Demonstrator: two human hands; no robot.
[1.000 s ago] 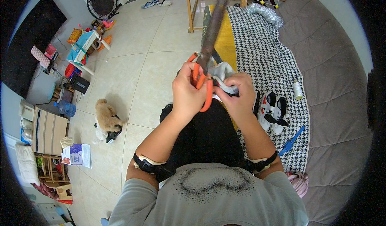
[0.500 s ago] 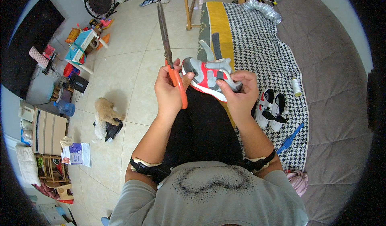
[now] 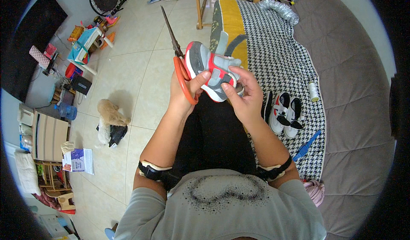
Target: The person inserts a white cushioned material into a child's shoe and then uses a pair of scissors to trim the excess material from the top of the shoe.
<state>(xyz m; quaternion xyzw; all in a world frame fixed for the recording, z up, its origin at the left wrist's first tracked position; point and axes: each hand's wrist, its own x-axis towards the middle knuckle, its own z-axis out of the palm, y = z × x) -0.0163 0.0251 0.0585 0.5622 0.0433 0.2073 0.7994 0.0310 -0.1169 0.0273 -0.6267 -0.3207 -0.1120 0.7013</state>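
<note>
A small grey, red and white child's sneaker [image 3: 213, 69] is held up over my lap, its toe toward the upper left. My left hand [image 3: 183, 90] grips its side with the thumb on top. That same hand also keeps hold of scissors [image 3: 181, 67] with orange handles, their dark blades pointing away and together. My right hand [image 3: 247, 93] pinches the sneaker near its ankle opening, fingers on the upper. A light grey strap [image 3: 221, 43] and a dark grey strap [image 3: 235, 45] stick out past the sneaker's far side.
To the right, a pair of white, black and red shoes [image 3: 285, 114], a thread spool [image 3: 314, 92] and a blue strap [image 3: 307, 146] lie on a houndstooth cover [image 3: 277, 48] beside a grey sofa [image 3: 346, 69]. A dog [image 3: 112, 112] is on the tiled floor at left.
The sneaker has turned and tilted in my hands, showing more of its toe and upper. The scissors have swung, their blades now leaning further left and their tips lower. Both straps show more clearly.
</note>
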